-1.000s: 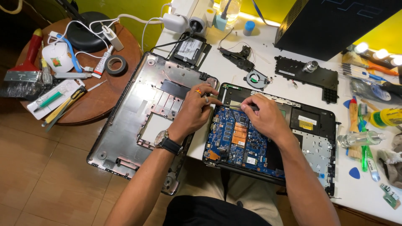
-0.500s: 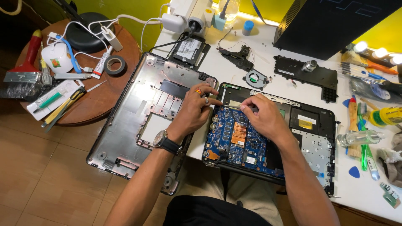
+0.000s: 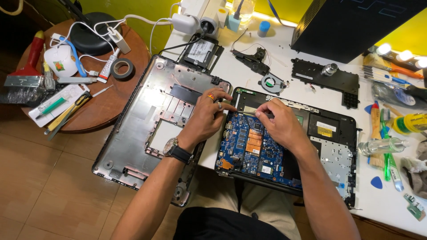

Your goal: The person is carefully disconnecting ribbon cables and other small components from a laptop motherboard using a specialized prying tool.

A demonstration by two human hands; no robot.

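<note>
An opened laptop base [image 3: 338, 146] lies on the white table, its blue motherboard [image 3: 249, 146] exposed with a copper heat sink patch. My left hand [image 3: 207, 118], wearing a ring and a wristwatch, rests at the board's upper left corner with fingers pinched together. My right hand [image 3: 280, 124] sits just right of it, pinching a thin metal tool [image 3: 251, 113] whose tip points at the left hand's fingertips over the board's top edge. What the fingertips press is hidden.
The laptop's grey bottom cover [image 3: 147, 124] lies to the left, overhanging the table. A fan [image 3: 272, 83], a drive [image 3: 201, 51], a black panel [image 3: 329, 80] and a large black console [image 3: 356, 22] sit behind. Screwdrivers, picks and a bottle [image 3: 382, 146] crowd the right. A round wooden table [image 3: 102, 98] holds tape and tools.
</note>
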